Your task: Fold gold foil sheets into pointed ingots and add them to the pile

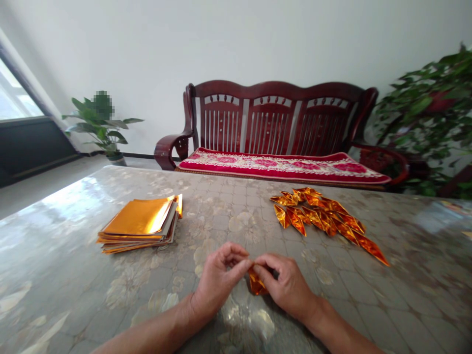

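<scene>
Near the front of the table, a small piece of shiny orange-gold foil paper (257,284) is between my two hands, partly hidden by the fingers. My left hand (220,273) pinches its upper end between thumb and fingertips. On the other side, my right hand (282,280) grips the same piece, thumb pressed along it. To the left lies a stack of square gold foil paper sheets (138,216), its edges uneven. Off to the right, several folded foil pieces (324,216) with pointed ends lie in a loose overlapping pile.
The table (221,211) wears a glossy, patterned clear cover. At its right edge lies a clear plastic bag (442,216). Behind stands a dark red wooden bench (271,123) with a floral cushion (280,164). Potted plants (101,123) flank it.
</scene>
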`<action>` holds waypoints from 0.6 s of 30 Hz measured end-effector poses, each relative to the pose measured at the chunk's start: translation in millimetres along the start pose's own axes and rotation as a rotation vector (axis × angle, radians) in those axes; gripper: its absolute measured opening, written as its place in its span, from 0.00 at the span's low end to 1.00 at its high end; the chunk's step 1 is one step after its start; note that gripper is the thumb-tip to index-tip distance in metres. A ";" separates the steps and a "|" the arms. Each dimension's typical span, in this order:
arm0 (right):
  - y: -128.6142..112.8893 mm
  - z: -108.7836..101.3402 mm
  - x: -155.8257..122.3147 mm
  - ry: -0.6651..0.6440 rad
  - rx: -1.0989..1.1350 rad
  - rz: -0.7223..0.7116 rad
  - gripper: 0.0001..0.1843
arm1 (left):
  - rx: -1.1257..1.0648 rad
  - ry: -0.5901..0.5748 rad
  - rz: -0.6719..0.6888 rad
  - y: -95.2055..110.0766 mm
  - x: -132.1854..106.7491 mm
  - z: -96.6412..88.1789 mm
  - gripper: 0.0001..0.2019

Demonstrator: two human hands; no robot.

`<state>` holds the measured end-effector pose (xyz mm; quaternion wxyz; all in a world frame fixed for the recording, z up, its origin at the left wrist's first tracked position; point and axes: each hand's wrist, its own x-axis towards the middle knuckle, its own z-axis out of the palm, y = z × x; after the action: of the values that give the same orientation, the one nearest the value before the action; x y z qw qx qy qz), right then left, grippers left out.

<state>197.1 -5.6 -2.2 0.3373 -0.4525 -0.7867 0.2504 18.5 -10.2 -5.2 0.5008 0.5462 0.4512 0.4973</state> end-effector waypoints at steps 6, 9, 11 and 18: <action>1.8 2.1 -0.8 -0.021 -0.015 0.008 0.12 | -0.007 0.014 -0.036 -5.4 2.8 1.6 0.09; 2.5 2.2 -0.9 -0.019 -0.026 0.011 0.12 | 0.004 0.015 -0.048 -6.5 2.3 2.9 0.09; 2.7 2.2 -1.0 -0.021 -0.030 0.013 0.12 | 0.003 0.018 -0.042 -7.2 2.1 3.7 0.08; 1.5 3.1 0.3 -0.034 -0.016 0.027 0.12 | 0.014 0.044 -0.023 -0.9 3.3 5.7 0.07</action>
<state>195.4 -4.9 -5.1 0.3167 -0.4612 -0.7882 0.2563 24.5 -7.4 -5.8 0.4926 0.5336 0.4717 0.5002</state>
